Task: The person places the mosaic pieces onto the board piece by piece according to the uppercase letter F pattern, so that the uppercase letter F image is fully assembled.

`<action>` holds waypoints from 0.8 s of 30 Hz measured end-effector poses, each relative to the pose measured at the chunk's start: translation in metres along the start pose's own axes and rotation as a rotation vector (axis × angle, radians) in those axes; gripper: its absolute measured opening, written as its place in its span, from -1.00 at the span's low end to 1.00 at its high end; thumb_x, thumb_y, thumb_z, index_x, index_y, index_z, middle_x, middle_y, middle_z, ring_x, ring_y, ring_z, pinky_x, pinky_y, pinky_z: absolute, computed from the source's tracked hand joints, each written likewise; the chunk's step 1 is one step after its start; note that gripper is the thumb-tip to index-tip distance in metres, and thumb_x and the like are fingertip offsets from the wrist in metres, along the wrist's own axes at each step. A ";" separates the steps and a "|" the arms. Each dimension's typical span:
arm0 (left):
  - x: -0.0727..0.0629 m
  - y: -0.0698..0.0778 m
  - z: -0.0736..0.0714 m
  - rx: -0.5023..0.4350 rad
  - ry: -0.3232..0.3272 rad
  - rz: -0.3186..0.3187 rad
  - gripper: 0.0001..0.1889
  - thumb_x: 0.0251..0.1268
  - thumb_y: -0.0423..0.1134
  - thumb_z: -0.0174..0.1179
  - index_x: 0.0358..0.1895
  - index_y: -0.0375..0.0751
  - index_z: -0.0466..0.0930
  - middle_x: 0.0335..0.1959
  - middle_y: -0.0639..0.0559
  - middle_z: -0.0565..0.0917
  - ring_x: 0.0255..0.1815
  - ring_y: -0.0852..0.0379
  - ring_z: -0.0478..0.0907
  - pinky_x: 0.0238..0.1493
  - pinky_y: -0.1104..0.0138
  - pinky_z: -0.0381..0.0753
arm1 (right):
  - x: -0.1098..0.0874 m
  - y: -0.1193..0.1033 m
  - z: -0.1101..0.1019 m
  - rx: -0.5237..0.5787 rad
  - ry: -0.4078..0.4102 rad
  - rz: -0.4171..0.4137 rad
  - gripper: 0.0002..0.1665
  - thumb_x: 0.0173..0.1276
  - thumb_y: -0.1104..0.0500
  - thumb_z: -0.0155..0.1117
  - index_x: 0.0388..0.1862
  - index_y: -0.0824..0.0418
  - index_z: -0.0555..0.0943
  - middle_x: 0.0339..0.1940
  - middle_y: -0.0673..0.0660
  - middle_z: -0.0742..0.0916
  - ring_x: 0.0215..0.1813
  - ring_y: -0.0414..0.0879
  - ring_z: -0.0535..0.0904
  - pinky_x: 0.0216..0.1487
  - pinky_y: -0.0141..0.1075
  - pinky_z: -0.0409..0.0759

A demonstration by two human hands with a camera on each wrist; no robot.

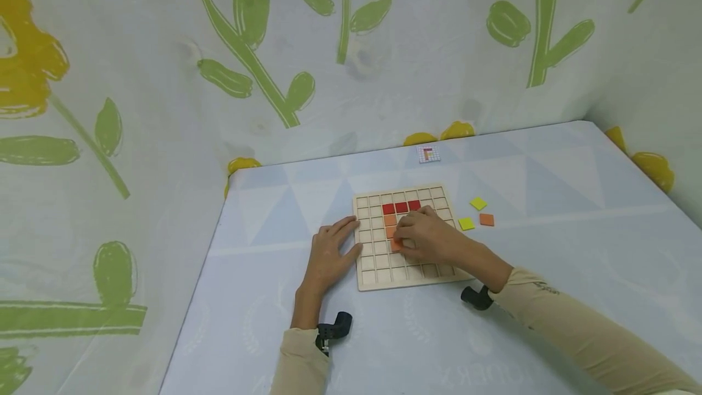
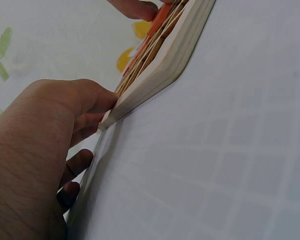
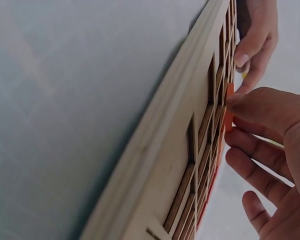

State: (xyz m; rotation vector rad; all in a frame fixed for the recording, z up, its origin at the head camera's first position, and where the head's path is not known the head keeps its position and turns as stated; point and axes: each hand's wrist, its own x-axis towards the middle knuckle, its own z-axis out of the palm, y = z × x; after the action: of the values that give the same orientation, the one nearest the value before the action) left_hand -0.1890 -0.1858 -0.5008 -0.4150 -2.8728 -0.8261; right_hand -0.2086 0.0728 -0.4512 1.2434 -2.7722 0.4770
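Note:
A wooden grid board point(image 1: 378, 264) lies on the table with three red tiles point(image 1: 401, 207) in a row and orange tiles point(image 1: 390, 220) running down from the leftmost red one. My right hand point(image 1: 425, 236) is over the board and pinches an orange tile point(image 3: 229, 107) between thumb and finger, at the lower end of the orange column. The tile stands slightly tilted in the right wrist view. My left hand point(image 1: 331, 252) touches the board's left edge with spread fingers. The right hand hides some cells behind it.
Right of the board lie two yellow tiles point(image 1: 466, 224) and a loose orange tile point(image 1: 486, 219). A small pattern card point(image 1: 428, 153) with a coloured grid sits near the table's back edge. A flower-printed curtain point(image 1: 384, 96) rises behind the table.

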 end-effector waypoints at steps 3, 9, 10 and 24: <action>0.000 0.000 -0.001 0.004 0.001 -0.001 -0.45 0.34 0.01 0.19 0.39 0.05 0.50 0.44 0.20 0.41 0.22 0.01 0.39 0.23 0.02 0.31 | 0.001 0.000 0.001 0.008 0.017 -0.026 -0.85 0.22 0.08 0.52 -0.24 0.04 0.76 -0.19 -0.09 0.77 0.02 -0.10 0.62 0.13 -0.03 0.40; -0.001 0.001 -0.001 -0.009 0.010 0.011 -0.46 0.34 0.02 0.18 0.38 0.04 0.51 0.43 0.19 0.43 0.21 0.01 0.40 0.22 0.02 0.32 | 0.000 0.001 0.006 -0.026 0.043 -0.073 -0.89 0.22 0.09 0.52 -0.29 0.03 0.76 -0.21 -0.07 0.75 0.00 -0.08 0.63 0.07 -0.01 0.43; -0.001 0.002 -0.001 -0.010 0.010 0.013 -0.46 0.34 0.02 0.18 0.38 0.04 0.51 0.43 0.19 0.43 0.21 0.01 0.40 0.22 0.02 0.32 | -0.001 0.001 0.006 -0.028 0.045 -0.075 -0.89 0.22 0.09 0.52 -0.28 0.03 0.77 -0.21 -0.07 0.75 0.00 -0.08 0.63 0.07 -0.01 0.42; 0.000 0.001 0.001 0.013 -0.012 -0.017 -0.45 0.35 0.02 0.19 0.41 0.09 0.48 0.44 0.23 0.40 0.23 0.04 0.38 0.23 0.05 0.31 | -0.013 0.002 0.003 0.019 0.065 -0.072 -0.85 0.28 0.15 0.45 -0.16 0.06 0.77 -0.11 -0.04 0.76 0.06 -0.07 0.61 0.13 0.00 0.39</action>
State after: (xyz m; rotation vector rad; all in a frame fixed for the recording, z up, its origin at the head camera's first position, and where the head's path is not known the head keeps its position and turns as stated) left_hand -0.1893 -0.1849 -0.5011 -0.3962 -2.8954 -0.8107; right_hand -0.2013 0.0826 -0.4570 1.3017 -2.6657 0.5290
